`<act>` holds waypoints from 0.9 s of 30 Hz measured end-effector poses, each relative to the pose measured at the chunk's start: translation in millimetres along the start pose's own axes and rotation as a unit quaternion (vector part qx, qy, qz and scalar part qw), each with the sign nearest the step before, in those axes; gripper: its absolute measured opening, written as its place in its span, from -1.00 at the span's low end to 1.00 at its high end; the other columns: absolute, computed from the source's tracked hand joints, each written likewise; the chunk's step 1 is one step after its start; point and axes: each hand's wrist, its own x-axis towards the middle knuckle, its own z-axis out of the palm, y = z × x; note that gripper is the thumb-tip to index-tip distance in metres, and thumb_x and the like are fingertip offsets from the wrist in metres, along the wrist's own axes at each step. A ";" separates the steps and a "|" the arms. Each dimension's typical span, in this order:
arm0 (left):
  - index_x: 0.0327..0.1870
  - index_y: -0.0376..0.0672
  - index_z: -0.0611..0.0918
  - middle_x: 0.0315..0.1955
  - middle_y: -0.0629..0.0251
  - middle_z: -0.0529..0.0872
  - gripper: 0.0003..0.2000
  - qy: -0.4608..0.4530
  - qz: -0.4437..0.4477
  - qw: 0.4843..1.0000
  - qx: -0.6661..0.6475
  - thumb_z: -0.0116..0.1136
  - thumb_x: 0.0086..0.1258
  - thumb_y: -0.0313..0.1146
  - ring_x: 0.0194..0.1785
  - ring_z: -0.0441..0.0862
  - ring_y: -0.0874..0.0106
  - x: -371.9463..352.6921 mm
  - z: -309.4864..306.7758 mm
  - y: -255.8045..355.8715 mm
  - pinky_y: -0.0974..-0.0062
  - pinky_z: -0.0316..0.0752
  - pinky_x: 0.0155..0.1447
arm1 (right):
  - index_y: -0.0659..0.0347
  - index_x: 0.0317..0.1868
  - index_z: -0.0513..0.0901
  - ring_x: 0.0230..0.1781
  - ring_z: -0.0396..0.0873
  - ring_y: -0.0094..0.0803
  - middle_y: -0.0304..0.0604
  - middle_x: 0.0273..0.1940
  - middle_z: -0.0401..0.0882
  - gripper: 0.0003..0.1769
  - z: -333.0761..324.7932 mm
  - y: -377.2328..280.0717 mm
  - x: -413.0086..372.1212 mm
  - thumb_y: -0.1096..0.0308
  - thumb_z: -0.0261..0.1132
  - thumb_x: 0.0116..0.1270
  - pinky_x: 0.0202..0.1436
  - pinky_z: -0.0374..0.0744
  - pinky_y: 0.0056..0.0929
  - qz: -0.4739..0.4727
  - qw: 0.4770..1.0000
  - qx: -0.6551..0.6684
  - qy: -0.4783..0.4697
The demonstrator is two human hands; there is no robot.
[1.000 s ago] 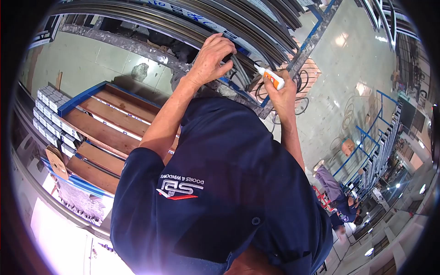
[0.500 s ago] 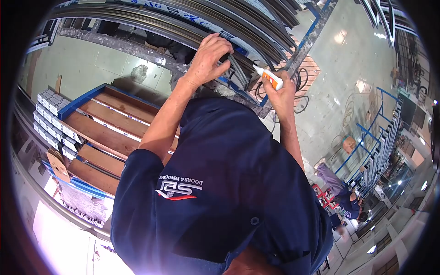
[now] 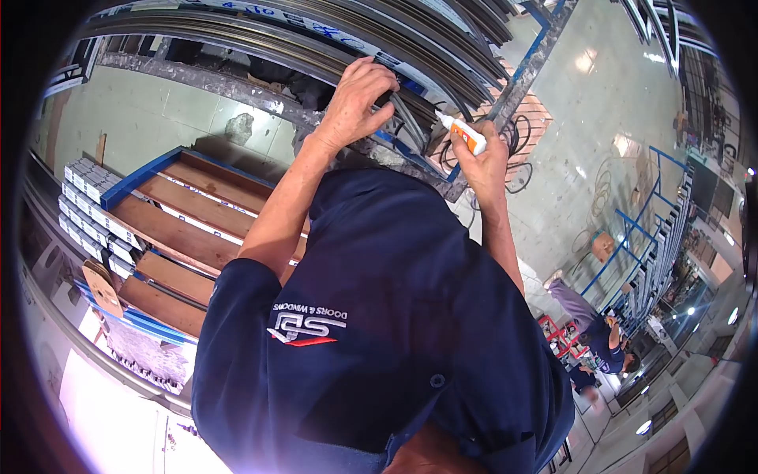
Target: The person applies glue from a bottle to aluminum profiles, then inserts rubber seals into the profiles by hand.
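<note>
A small white glue bottle (image 3: 467, 138) with an orange label is gripped in my right hand (image 3: 491, 162), its narrow nozzle pointing up and left toward the profile ends. My left hand (image 3: 359, 103) curls its fingers over the edge of a long dark metal profile (image 3: 316, 59), with the thumb held apart below; its fingertips are partly hidden. Grey strips (image 3: 409, 118) run between the two hands, below the nozzle. Behind the fingers lie several more dark profiles, side by side, with a pale strip (image 3: 347, 38) bearing blue handwriting among them.
A scuffed rack beam (image 3: 213, 91) runs below the profiles. To the left stands a blue-framed rack with brown boards (image 3: 178, 225) and stacked white-grey lengths (image 3: 95, 197). Black cable (image 3: 517, 138) coils beside the right hand. Another person (image 3: 608, 344) bends far right, near blue frames (image 3: 632, 229).
Both hands and the glue bottle stay almost where they were. The view has shifted slightly, and the distant person has moved a little.
</note>
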 end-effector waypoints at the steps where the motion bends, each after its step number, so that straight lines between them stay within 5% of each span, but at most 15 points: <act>1: -0.12 -0.20 0.64 -0.09 0.23 0.73 -0.73 -0.001 -0.001 1.000 0.000 0.33 0.13 -0.47 0.19 0.65 0.20 -0.1 -0.3 0.4 0.04 0.29 0.58 | 0.37 -0.13 0.67 -0.35 0.59 -0.54 -0.14 -0.35 0.71 -0.72 0.1 -1.9 0.3 0.33 0.51 0.32 -0.22 0.56 -0.45 0.000 1.000 0.003 -0.003; 7: -0.12 -0.22 0.65 -0.10 0.22 0.73 -0.74 0.000 0.001 1.000 -0.003 0.32 0.15 -0.44 0.18 0.63 0.20 0.5 0.3 -0.4 0.01 0.28 0.60 | 0.36 -0.11 0.69 -0.35 0.59 -0.54 -0.14 -0.37 0.71 -0.72 4.6 -6.5 4.6 0.33 0.50 0.33 -0.23 0.57 -0.47 -0.029 1.000 0.012 -0.005; 10: -0.12 -0.22 0.65 -0.10 0.22 0.73 -0.75 -0.001 0.000 1.000 -0.002 0.32 0.15 -0.45 0.18 0.63 0.20 0.6 -0.5 0.8 0.01 0.28 0.60 | 0.32 -0.14 0.69 -0.34 0.80 -0.19 0.11 -0.35 0.76 -0.68 6.7 -6.7 6.5 0.28 0.53 0.23 -0.20 0.67 -0.29 -0.035 0.999 -0.001 -0.008; 13: -0.11 -0.22 0.65 -0.09 0.23 0.73 -0.74 -0.004 0.000 1.000 -0.001 0.33 0.15 -0.45 0.19 0.64 0.20 1.2 -0.7 1.1 0.01 0.28 0.60 | 0.32 -0.13 0.69 -0.33 0.81 -0.17 0.12 -0.35 0.77 -0.68 11.2 -11.3 7.3 0.27 0.53 0.24 -0.20 0.68 -0.28 -0.043 0.999 -0.015 0.009; 16: -0.10 -0.21 0.65 -0.08 0.24 0.72 -0.72 -0.006 0.000 1.000 0.001 0.34 0.14 -0.46 0.22 0.64 0.21 -0.6 -1.3 0.2 0.02 0.28 0.59 | 0.36 -0.09 0.69 -0.34 0.65 -0.53 -0.06 -0.33 0.76 -0.70 11.9 -9.4 6.2 0.32 0.52 0.32 -0.23 0.61 -0.43 -0.048 0.998 -0.020 0.023; 27: -0.09 -0.20 0.65 -0.07 0.24 0.72 -0.72 -0.006 -0.006 1.000 -0.001 0.36 0.14 -0.48 0.22 0.64 0.22 0.6 -0.7 0.1 0.04 0.28 0.59 | 0.35 -0.10 0.69 -0.31 0.70 -0.48 -0.02 -0.30 0.79 -0.69 3.4 2.3 -5.6 0.31 0.53 0.29 -0.16 0.63 -0.42 -0.026 0.999 -0.017 0.037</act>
